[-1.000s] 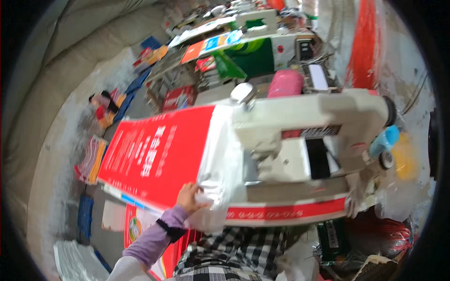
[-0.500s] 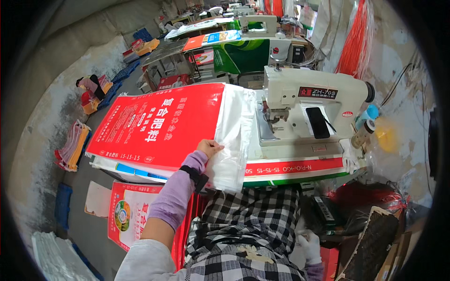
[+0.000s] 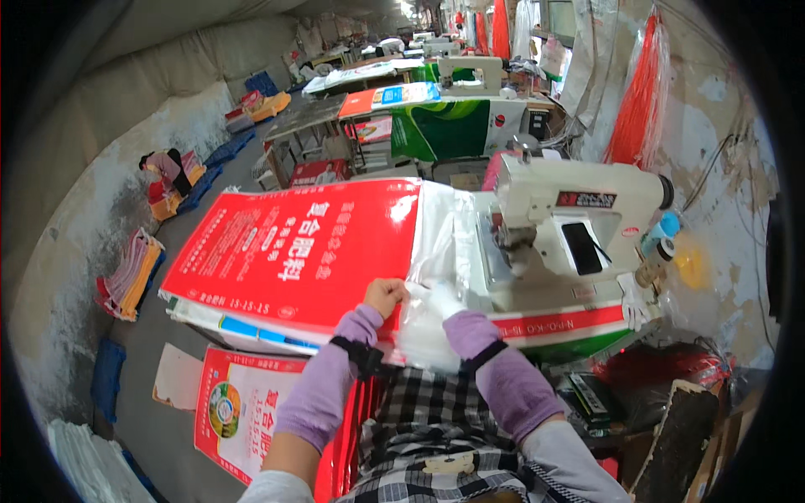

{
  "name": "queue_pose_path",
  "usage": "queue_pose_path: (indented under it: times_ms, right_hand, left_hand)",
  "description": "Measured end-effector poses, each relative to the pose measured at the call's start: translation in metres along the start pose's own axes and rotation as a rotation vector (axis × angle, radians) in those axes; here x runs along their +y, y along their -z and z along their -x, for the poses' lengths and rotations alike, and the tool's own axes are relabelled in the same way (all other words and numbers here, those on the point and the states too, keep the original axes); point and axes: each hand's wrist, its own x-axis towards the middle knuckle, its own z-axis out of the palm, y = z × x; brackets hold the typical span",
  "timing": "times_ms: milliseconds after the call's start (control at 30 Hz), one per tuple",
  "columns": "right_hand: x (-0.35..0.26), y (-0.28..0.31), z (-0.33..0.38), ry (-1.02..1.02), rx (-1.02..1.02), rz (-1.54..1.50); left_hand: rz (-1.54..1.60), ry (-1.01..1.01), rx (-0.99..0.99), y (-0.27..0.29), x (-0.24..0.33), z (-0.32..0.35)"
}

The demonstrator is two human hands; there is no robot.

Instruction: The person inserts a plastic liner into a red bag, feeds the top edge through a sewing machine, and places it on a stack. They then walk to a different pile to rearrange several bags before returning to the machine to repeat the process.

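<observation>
Status, left to right: a red-and-white printed sack (image 3: 243, 411) lies below the worktop at the near left, apart from the work in hand. Above it, a large glossy red sack with white print (image 3: 293, 243) is laid flat on the worktop, print side up, on top of other sheets — placing appears complete. The bare left hand (image 3: 386, 298) rests at its near right corner, fingers closed on the border of a crumpled translucent plastic sheet (image 3: 442, 226) that extends from the sack's right side. The right hand (image 3: 442, 300), covered in white, is beside it on the same plastic. The plastic stops just short of the needle area of a cream-coloured sewing machine (image 3: 579, 197); none of it is seen under the needle. Judged from this, handling of the plastic edge is under way and unfinished, and no sewn seam can be made out on it

Limits of view, left to right: the sheets beneath the large sack are mostly covered and cannot be counted; the left fingertips merge with the plastic; the right fingers are blurred white on white, so whether they grip cannot be told; the needle itself is too small to make out — its thread likewise
</observation>
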Motion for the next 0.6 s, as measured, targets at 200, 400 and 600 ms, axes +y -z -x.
queue_pose_path:
  times_ms: [200,400,600]
  right_hand:
    - [0.099,0.001,0.022,-0.127,0.126,0.041]
    - [-0.033,-0.016,0.031,0.340,0.027,0.082]
    - [-0.048,-0.050,0.012,0.195,0.325,-0.792]
  left_hand:
    - [0.381,-0.069,0.428,0.009,0.051,0.020]
    - [0.573,0.044,0.094,0.028,0.050,0.047]
    - [0.213,0.113,0.454,-0.023,-0.029,0.002]
